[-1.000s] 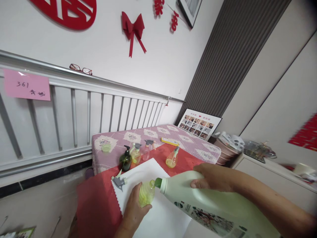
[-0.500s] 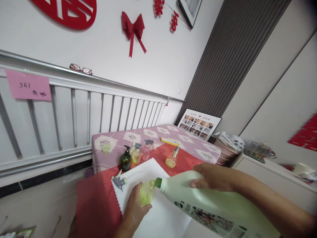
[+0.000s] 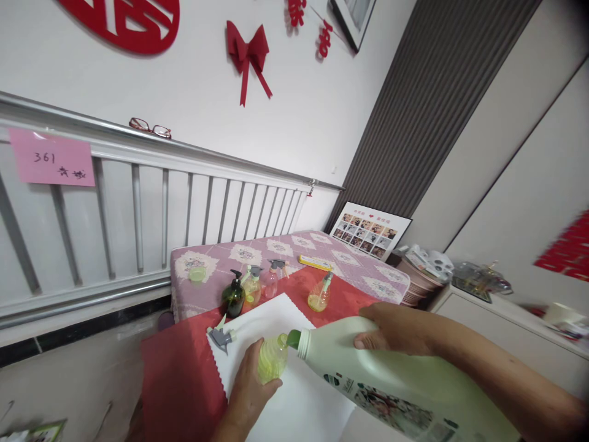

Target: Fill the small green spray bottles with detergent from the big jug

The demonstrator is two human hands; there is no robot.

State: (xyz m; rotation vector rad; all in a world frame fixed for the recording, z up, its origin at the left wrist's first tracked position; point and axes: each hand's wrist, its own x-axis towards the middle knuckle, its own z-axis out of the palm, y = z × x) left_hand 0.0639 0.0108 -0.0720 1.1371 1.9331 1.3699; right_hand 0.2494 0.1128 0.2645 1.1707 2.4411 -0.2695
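My left hand (image 3: 248, 387) is wrapped round a small clear bottle (image 3: 271, 358) with yellow-green liquid, standing on a white cloth (image 3: 285, 393). My right hand (image 3: 396, 328) grips the top of a large pale green jug (image 3: 391, 380), tilted so its green spout (image 3: 293, 337) touches the small bottle's mouth. A grey spray head (image 3: 221, 337) lies loose on the cloth just left of my left hand.
Behind on the red cloth (image 3: 179, 380) stand a dark green pump bottle (image 3: 233, 296), two small spray bottles (image 3: 262, 283) and a yellow spray bottle (image 3: 319, 296). A yellow box (image 3: 315, 263) lies on the purple tablecloth (image 3: 257, 252). White railing (image 3: 138, 209) lines the wall; a cabinet (image 3: 497, 331) is right.
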